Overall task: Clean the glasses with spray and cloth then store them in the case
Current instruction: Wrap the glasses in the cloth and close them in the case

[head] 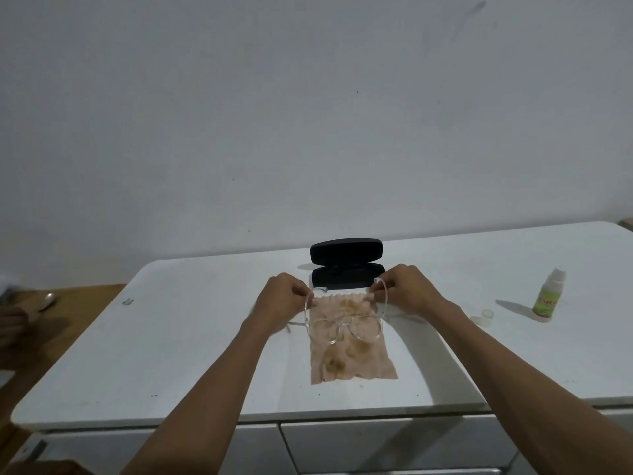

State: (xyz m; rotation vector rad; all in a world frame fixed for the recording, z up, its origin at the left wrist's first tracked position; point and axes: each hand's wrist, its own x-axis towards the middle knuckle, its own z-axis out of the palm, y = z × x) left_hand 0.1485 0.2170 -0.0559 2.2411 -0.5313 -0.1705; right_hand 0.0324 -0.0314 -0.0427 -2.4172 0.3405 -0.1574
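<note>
1. Head view: the left hand (286, 298) and right hand (409, 291) each pinch an arm of the clear glasses (344, 325), held over the cloth (352, 358).
2. They look light and easy to break (thin frame), so hold the arms, not the lenses.
3. Just behind, the open case (347, 274) waits; the white table (191, 341) has room both sides, and the spray bottle (548, 294) stands far right.

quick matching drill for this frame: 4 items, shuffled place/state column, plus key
Items:
1. glasses
2. case
3. spray bottle
4. cloth

States:
A. lies flat on the table, stained
B. stands upright at the right, cap off
C. held by the temples in the left hand and right hand
D. open, behind the hands

Pairs: 1-C, 2-D, 3-B, 4-A
</note>
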